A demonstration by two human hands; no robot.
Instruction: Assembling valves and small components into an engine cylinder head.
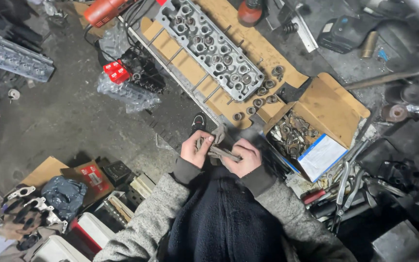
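Head view, left hand: the left hand [196, 149] is low in the middle, grip pinching one end of a grey metal part [222, 153].
Head view, right hand: the right hand [244, 157] is just beside it, grip curled round the other end of that same part.
Metal part: slim and dull, spanning between both hands above the person's lap; its exact kind is too small to tell.
Cardboard box [333, 104]: open, just right of the hands, loaded with small metal pieces.
Cylinder head [209, 46]: long and grey, lying on cardboard on the worktop beyond the hands.
Loose rings [258, 103]: scattered by the cylinder head's near end.
Pliers [341, 189]: on the right, among other tools.
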